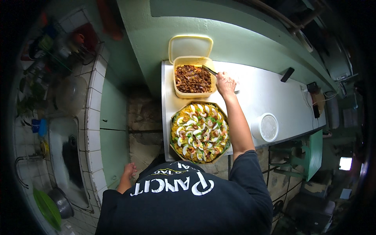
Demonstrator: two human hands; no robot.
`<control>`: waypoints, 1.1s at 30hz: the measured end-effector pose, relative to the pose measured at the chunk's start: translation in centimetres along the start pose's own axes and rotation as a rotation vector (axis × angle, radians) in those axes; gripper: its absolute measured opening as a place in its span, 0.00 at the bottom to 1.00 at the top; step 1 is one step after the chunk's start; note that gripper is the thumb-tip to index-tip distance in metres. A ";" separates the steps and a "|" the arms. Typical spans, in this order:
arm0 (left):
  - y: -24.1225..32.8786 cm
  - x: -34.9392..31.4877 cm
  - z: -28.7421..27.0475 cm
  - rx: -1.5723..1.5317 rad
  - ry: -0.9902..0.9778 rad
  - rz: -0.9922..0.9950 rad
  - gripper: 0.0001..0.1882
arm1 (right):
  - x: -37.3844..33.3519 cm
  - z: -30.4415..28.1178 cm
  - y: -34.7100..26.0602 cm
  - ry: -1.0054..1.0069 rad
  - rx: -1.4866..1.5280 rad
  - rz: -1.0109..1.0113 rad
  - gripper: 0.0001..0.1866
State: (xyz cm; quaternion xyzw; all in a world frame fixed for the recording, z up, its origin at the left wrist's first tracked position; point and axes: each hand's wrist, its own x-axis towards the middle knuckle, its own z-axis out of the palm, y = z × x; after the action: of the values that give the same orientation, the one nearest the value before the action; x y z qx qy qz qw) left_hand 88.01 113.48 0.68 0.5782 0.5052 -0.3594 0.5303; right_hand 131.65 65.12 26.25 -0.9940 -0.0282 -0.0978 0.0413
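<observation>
My right hand (226,83) is closed around a slim dark utensil (209,69), perhaps a spoon, at the right rim of a yellowish plastic tub (194,95). The utensil's tip reaches over dark brown, crispy-looking bits of food (192,79) that fill the tub. Nearer to me lies an octagonal tray (172,150) of orange-yellow noodles (199,131) topped with egg slices, shrimp and green bits. My right forearm passes just right of this tray. Down by my left side hangs my left hand (130,169), empty, with its fingers loosely bent and apart.
Behind the tub, its lid (190,46) leans against the green wall. A round white container (268,127) stands at the right on the white table (258,92). Farther right are a black object (287,75) and cables. A tiled counter with a sink (64,156) runs along the left.
</observation>
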 end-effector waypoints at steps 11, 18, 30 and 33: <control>0.7 2.4 -4.2 0.023 -0.028 -0.026 0.20 | 1.2 -0.3 -4.4 -0.144 -0.069 0.034 0.12; 6.2 4.4 -3.4 0.072 -0.052 0.062 0.21 | 0.7 0.6 -8.1 -0.153 0.027 -0.092 0.12; 5.1 3.0 -2.9 0.022 -0.041 0.021 0.18 | 1.7 0.8 -7.2 -0.206 0.057 0.092 0.18; 3.8 2.7 -2.9 0.011 -0.026 0.028 0.18 | 1.7 1.6 -7.6 -0.202 0.075 0.066 0.17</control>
State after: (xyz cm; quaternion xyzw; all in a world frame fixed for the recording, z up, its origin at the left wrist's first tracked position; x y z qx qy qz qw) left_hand 91.94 117.13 -0.40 0.5834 0.4881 -0.3623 0.5387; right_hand 133.15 72.92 25.56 -0.9969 -0.0032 0.0055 0.0788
